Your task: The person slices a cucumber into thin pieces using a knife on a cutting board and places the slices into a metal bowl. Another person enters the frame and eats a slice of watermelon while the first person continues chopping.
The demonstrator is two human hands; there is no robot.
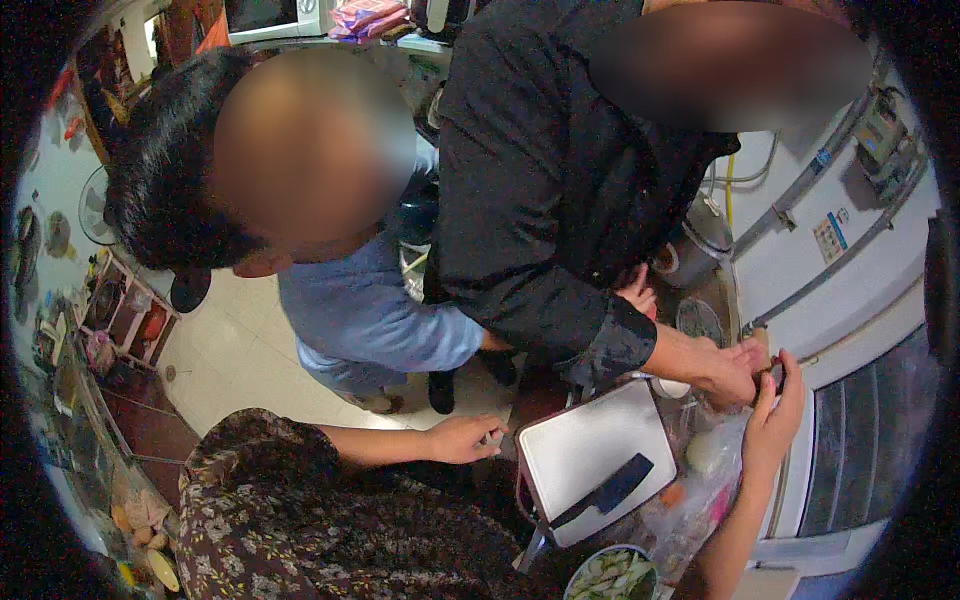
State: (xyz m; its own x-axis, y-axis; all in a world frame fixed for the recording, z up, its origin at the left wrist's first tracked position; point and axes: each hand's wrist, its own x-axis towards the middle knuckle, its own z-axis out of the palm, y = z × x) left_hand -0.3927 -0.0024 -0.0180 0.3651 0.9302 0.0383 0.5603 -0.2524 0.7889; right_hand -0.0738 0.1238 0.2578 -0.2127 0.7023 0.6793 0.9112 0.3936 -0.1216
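My left hand (463, 439) is held out over the floor side, left of a white cutting board (600, 442), with its fingers curled; whether anything is in it cannot be told. A dark cleaver (611, 491) lies flat on the board. Beyond the board's right side, my right hand (780, 397) is raised, its thumb and fingers around a small dark object (772, 377). A co-worker's hand (731, 379) is right beside it, partly overlapping. Below the board stands a bowl of sliced green vegetables (613, 576).
A person in black (525, 187) leans over the work area, and a person in blue (375, 315) stands to the left. Clear plastic bags (686, 517), an orange piece (672, 494) and a grey pot (697, 247) are on the right, by the wall pipes (795, 195).
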